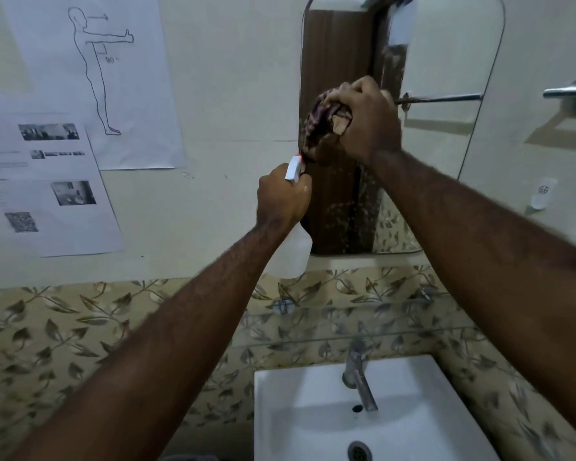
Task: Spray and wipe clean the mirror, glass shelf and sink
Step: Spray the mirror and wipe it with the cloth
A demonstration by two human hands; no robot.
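Two hands share the work, and that split explains how each thing is held. Largest is the mirror [446, 61], fixed to the wall above everything else; droplets speckle its lower left part, so the mirror step looks to be the one in hand. Below it the white sink [280, 394] sits with its tap [358, 377] over the bowl. No standing water shows in the bowl, and its drain [357, 452] looks unplugged. Between mirror and sink runs the glass shelf [396, 324], with nothing visible on it; it and the sink look not yet wiped. The spray bottle [298, 251] is held upright with its nozzle pointing at the glass, probably ready for another squirt. Its body is a pale translucent white, and how much liquid it holds cannot be told. The left hand [281, 197] is curled round the bottle's neck at the trigger. The right hand [366, 118] is clenched on a bunched patterned cloth [316, 131] and pushes it against the mirror just above the nozzle, close to the left hand but apart from it.
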